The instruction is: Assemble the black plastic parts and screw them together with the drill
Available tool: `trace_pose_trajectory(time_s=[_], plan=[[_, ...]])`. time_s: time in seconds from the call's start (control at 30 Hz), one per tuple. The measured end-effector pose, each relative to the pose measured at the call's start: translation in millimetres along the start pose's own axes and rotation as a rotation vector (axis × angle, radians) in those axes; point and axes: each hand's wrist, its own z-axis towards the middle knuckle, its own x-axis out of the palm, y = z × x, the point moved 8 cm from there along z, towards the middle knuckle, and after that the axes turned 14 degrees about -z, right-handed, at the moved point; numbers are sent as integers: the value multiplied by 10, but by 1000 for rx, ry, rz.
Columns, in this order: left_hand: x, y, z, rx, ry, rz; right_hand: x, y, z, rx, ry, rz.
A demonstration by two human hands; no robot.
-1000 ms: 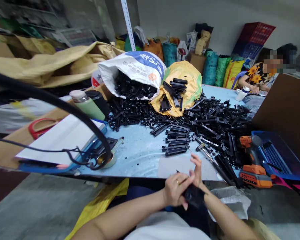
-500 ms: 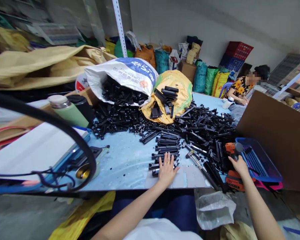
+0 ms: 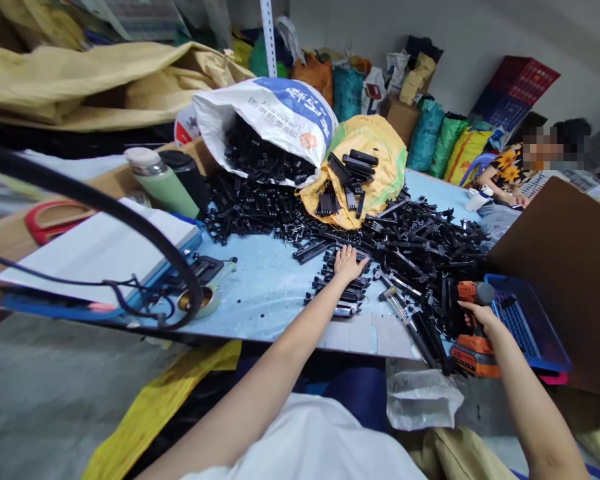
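Right grip [image 3: 484, 317] curls around the handle [image 3: 477, 328] of the cordless drill [image 3: 474, 344], at the counter's [image 3: 260, 287] right front; likely rigid, bottom-heavy: hold there. Left grip [image 3: 349, 265] spreads over the rowed black parts [image 3: 345, 293], visibly grasping none; likely light, stiff.

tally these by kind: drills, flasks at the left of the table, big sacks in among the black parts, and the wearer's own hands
orange drill: 1
green flask and dark flask: 2
white sack and yellow sack: 2
left hand and right hand: 2
total: 7
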Motion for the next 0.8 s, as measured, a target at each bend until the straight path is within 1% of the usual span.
trace_pose_trajectory(time_s=[0.1, 0.2, 0.27, 0.33, 0.37, 0.43, 0.47, 0.53, 0.63, 0.7, 0.8], plan=[[7, 125, -10, -3, -1, 19, -44, 62, -132, -3, -22, -19], [16, 233, -101, 41, -9, 33, -227, 213, -330, -64, -71, -155], [19, 263, -139, 71, 2, 37, -371, 389, -496, -138, -99, -304], [31, 262, -170, 84, 28, 35, -451, 597, -663, -214, -86, -389], [44, 260, -191, 71, 45, 31, -456, 714, -740, -257, -66, -392], [78, 245, -261, 23, 74, 21, -380, 973, -869, -349, 1, -364], [95, 226, -308, 1, 81, 15, -306, 1117, -919, -396, 32, -355], [124, 154, -411, 1, 80, 4, -76, 1434, -995, -490, 108, -373], [155, 32, -528, 73, 83, -3, 431, 1969, -1093, -628, 258, -470], [162, 0, -558, 107, 95, -7, 805, 2328, -1170, -696, 352, -564], [158, 7, -552, 128, 107, -6, 1263, 2811, -1285, -739, 392, -748]])
